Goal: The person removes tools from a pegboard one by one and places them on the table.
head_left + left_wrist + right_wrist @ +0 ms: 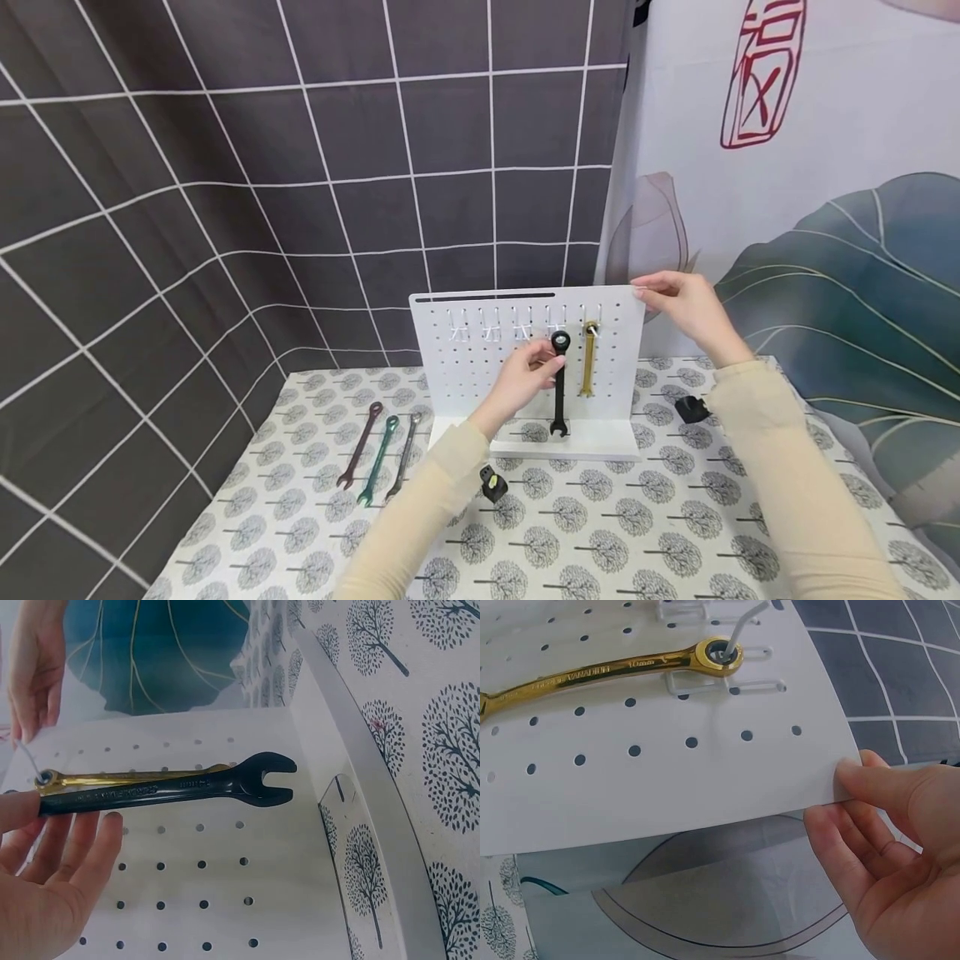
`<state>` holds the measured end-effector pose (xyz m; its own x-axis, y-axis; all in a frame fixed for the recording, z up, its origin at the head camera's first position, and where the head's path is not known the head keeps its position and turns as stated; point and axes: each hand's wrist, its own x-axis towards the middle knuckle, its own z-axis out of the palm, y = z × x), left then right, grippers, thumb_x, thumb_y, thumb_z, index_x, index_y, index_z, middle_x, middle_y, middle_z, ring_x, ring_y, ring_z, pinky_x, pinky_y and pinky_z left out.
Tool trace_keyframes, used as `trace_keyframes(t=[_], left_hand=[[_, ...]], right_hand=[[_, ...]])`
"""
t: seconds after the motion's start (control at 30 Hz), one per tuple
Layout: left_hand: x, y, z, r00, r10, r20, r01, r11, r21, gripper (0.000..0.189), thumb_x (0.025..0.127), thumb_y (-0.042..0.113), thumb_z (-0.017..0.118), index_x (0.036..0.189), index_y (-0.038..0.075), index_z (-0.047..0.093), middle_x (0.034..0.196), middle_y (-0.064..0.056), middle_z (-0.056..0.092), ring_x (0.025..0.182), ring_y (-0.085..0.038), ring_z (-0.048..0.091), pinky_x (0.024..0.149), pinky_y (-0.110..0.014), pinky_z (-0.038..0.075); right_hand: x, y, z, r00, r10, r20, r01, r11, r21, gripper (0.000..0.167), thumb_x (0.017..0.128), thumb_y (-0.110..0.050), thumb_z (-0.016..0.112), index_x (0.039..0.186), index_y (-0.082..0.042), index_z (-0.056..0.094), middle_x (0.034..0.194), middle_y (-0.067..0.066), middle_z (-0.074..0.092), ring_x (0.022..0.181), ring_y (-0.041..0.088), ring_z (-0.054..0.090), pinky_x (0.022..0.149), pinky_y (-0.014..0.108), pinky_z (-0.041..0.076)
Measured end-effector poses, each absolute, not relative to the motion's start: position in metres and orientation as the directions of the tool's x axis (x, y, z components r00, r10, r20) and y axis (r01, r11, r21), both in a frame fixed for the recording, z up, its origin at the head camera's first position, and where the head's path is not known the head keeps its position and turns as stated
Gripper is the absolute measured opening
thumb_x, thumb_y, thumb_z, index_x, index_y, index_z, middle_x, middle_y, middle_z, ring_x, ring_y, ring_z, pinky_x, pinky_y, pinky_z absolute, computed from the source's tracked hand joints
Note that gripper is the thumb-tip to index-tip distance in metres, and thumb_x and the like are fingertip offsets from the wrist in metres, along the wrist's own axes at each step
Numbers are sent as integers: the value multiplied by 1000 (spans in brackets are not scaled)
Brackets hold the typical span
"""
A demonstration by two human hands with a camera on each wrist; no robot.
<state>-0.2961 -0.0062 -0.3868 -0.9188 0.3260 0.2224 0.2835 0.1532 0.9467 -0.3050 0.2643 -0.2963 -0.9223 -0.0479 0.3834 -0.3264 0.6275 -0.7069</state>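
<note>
My left hand [525, 372] pinches a black ratcheting combination wrench [559, 387] near its ring end, holding it upright in front of a white pegboard [472, 367] with its open jaw downward. A gold combination wrench [588, 362] hangs by its ring from a white hook just to the right; in the right wrist view the gold wrench [615, 673] shows a "10mm" marking. The pegboard's upper right corner is pinched between the thumb and fingers of my right hand [686, 307]. In the left wrist view the black wrench [157, 791] partly overlaps the gold one.
Left of the pegboard, a dark reddish wrench [361, 446], a green wrench [379, 460] and a grey wrench [405, 457] lie on the tree-patterned tablecloth [540, 546]. Several white hooks [491, 325] line the board's upper part. A dark gridded curtain [360, 217] stands behind.
</note>
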Motion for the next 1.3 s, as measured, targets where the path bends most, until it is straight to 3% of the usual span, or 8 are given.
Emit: trace_keyframes(t=[0.43, 0.63, 1.3], left_hand=[[-282, -9, -379, -889, 373, 264, 326, 113, 939, 22, 98, 15, 66, 113, -1, 64, 103, -11, 69, 87, -16, 66, 75, -33, 62], [-273, -13, -373, -872, 399, 283, 346, 93, 934, 21, 98, 17, 67, 110, 0, 65, 103, -11, 69, 88, -14, 66, 75, -33, 62], [-254, -58, -343, -838, 403, 367, 423, 54, 905, 25, 99, 16, 66, 113, -4, 64, 105, -16, 69, 95, -20, 68, 78, -35, 62]], right_hand=[[-305, 266, -301, -925, -27, 379, -308, 639, -705, 31, 99, -25, 67, 123, -4, 70, 102, 16, 74, 77, 5, 66, 77, 23, 49], [-303, 265, -301, -923, -46, 381, -322, 634, -703, 32, 99, -24, 67, 123, -2, 69, 102, 18, 73, 74, 0, 63, 75, 22, 49], [-306, 264, -299, -923, -32, 382, -313, 638, -703, 35, 99, -28, 66, 124, -4, 69, 100, 14, 74, 74, 2, 64, 77, 26, 49]])
